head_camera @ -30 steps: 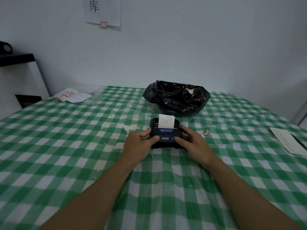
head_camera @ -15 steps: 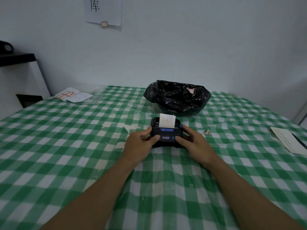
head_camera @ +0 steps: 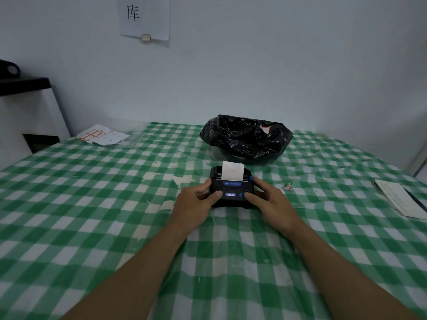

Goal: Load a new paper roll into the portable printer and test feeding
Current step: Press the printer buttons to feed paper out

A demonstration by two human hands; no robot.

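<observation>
A small black portable printer (head_camera: 231, 188) with blue buttons and a lit display sits on the green checked tablecloth (head_camera: 92, 204), lid shut. A strip of white paper (head_camera: 233, 170) stands up out of its slot. My left hand (head_camera: 196, 204) grips the printer's left side, thumb lying on the front panel left of the display. My right hand (head_camera: 270, 202) grips the right side, thumb resting by the blue button right of the display.
A bin lined with a black bag (head_camera: 246, 137) stands right behind the printer. A crumpled paper scrap (head_camera: 288, 186) lies to the right, a notebook with a pen (head_camera: 402, 198) at the far right edge, label sheets (head_camera: 102, 136) at the back left.
The paper strip sticks out slightly further than before. Both hands stay on the printer in nearly the same grip.
</observation>
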